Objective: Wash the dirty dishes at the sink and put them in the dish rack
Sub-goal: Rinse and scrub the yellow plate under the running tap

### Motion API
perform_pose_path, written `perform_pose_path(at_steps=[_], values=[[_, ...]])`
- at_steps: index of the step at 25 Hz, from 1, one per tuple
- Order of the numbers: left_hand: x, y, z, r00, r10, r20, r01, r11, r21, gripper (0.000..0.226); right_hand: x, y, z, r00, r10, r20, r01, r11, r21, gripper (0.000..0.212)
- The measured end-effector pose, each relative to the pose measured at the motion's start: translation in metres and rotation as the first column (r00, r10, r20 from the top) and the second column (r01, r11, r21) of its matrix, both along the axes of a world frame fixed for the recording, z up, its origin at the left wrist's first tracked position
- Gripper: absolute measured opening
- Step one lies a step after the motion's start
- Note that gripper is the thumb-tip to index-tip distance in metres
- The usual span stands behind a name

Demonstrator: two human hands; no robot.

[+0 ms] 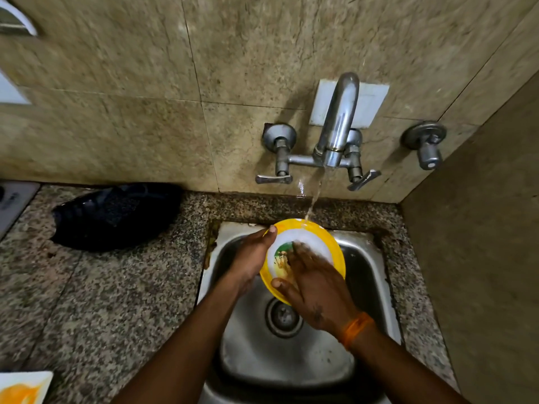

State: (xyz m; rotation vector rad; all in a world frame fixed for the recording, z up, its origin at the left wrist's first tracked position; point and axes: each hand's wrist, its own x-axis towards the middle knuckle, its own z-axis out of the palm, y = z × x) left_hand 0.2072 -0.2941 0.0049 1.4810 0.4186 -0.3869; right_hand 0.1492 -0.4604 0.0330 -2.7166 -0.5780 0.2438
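A round plate (316, 236) with a yellow rim, white centre and a green picture is held tilted over the steel sink (373, 287). My left hand (250, 258) grips its left edge, thumb on the rim. My right hand (312, 284) lies flat on the plate's face, fingers spread and blurred. Water runs from the tap (338, 121) onto the plate's upper rim. An orange band sits on my right wrist.
A black plastic bag (116, 214) lies on the granite counter (102, 301) left of the sink. A white square dish with orange residue (23, 387) shows at the bottom left corner. Tiled walls close in behind and on the right. No dish rack is visible.
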Motion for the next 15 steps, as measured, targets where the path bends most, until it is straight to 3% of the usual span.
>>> perform_pose_path(at_steps=[1,4,5,8,12,15], values=[[0.001,-0.002,-0.001,1.0,0.004,-0.007,-0.004,0.999,-0.039,0.032,-0.007,0.002,0.008,1.0,0.0,0.025,-0.001,0.998,0.064,0.086],[0.006,-0.015,0.002,0.998,-0.046,-0.053,0.036,0.982,-0.185,0.032,0.003,-0.021,0.017,0.929,-0.135,0.344,0.074,0.98,0.185,0.04],[0.007,-0.02,0.004,0.996,-0.076,-0.045,0.066,0.977,-0.201,0.031,0.013,-0.036,0.016,0.907,-0.25,0.338,0.188,0.96,0.207,0.042],[0.015,-0.029,0.009,0.983,-0.185,-0.022,0.176,0.961,-0.212,0.03,0.026,-0.071,0.007,0.863,-0.498,0.091,0.452,0.839,0.304,0.056],[0.014,-0.039,0.009,0.97,-0.242,-0.003,0.24,0.963,-0.121,0.032,0.008,-0.085,-0.001,0.867,-0.499,0.018,0.413,0.737,0.535,0.028],[0.004,-0.04,0.009,0.971,-0.237,0.042,0.24,0.967,-0.079,0.026,0.0,-0.083,-0.014,0.825,-0.565,0.005,0.458,0.674,0.579,0.028]])
